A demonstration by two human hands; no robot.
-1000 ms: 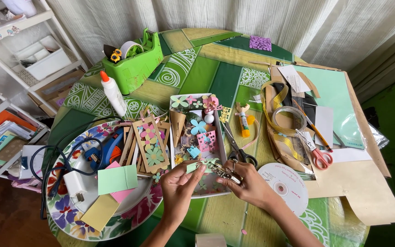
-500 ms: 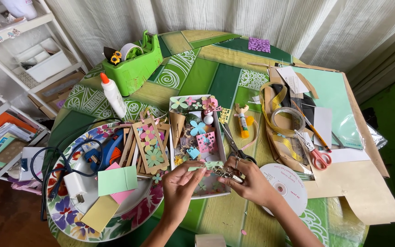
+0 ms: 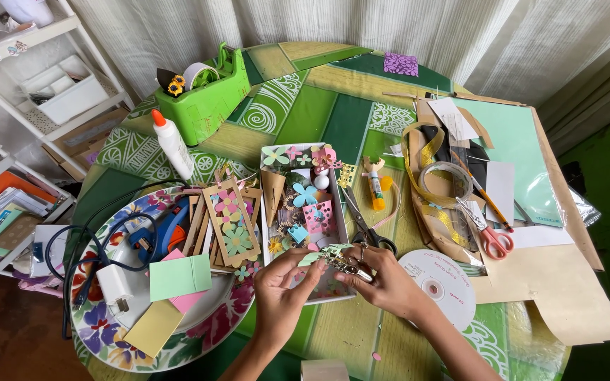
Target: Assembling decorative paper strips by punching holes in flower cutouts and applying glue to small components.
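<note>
2 bare hands meet over the near edge of a white rectangular tray [image 3: 339, 293], just above the table's front rim. The left hand [image 3: 280, 293] has its fingers drawn together, pinching the near end of a pale green paper leaf [image 3: 323, 252], which lies flat between thumb and forefinger and reaches toward the other hand. The right hand [image 3: 383, 279] is closed around a small silver metal tool [image 3: 344, 264], held at the leaf's edge; the fingers cover most of it, so I cannot tell what kind of tool it is or whether it bites the paper. Both wrists run out of the picture at the bottom. The tray holds a dense litter of cut paper flowers, a brown cone and a pink punched piece, too jumbled to separate cleanly. Black-handled scissors [image 3: 363, 222] lie just beside the tray, touching near the right knuckles, and a white disc [image 3: 438, 288] lies partly under the right forearm. To the left, a flower-patterned plate [image 3: 100, 331] carries a stick frame with paper blooms [image 3: 231, 222], flat green, pink and yellow cards, a white plug and a blue glue gun [image 3: 164, 229] tangled in black cable. Farther off stand a white glue bottle [image 3: 173, 144] with an orange tip and a green plastic tape dispenser [image 3: 210, 99], all on a glossy green patterned tablecloth [image 3: 319, 106].
</note>
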